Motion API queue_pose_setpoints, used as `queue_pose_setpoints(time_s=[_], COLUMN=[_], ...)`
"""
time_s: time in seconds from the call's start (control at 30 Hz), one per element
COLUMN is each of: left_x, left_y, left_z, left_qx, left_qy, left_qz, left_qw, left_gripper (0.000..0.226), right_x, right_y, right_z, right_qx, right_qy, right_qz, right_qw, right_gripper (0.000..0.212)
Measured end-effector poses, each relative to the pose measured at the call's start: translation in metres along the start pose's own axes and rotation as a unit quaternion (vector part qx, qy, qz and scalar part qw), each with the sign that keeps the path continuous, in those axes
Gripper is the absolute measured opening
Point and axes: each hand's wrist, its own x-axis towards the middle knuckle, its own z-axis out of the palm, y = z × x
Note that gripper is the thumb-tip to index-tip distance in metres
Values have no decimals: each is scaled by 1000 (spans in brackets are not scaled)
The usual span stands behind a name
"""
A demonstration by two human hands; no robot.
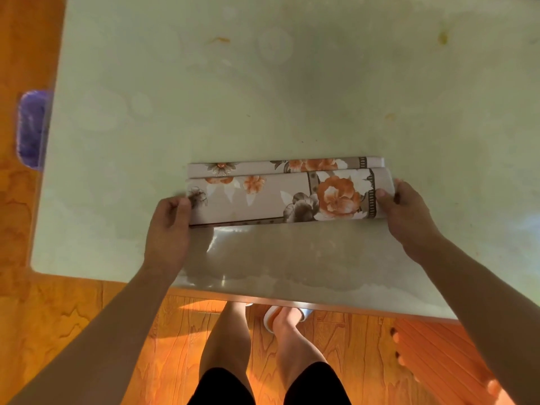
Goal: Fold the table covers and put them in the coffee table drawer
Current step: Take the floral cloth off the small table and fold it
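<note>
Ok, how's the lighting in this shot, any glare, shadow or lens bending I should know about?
Head view: warm sunlight on the floor; the person's shadow darkens the near table, with small glare streaks there; wide-angle bending bows the table edges; the cover and both hands, left and right, look reasonably sharp.

Open tabletop around one folded cover

The folded table cover (280, 194) is the only thing lying on the pale table (263, 83): bare surface runs beyond it, wide to its left and right, and a narrower strip lies on its near side. The left hand (169, 226) and right hand (409, 211) block its two short ends.
</note>
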Motion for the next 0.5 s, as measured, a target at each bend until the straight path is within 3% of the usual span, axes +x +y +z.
queue_pose_setpoints(time_s=[0.13, 0.27, 0.37, 0.5], left_x=[0, 11, 17, 17], left_y=[-3, 5, 4, 8], left_z=[-1, 11, 18, 27], left_qx=[64, 153, 216, 250], left_qy=[-1, 56, 71, 90], left_qz=[86, 159, 166, 151], left_qw=[994, 974, 960, 952], left_gripper=[26, 19, 8, 15], right_x=[-5, -2, 2, 8], right_y=[1, 2, -1, -12], right_z=[9, 17, 20, 20], right_qx=[-3, -27, -55, -77], right_qy=[58, 96, 105, 96], right_qz=[-16, -10, 2, 29], right_qw=[998, 995, 993, 992], right_gripper=[14, 13, 15, 16])
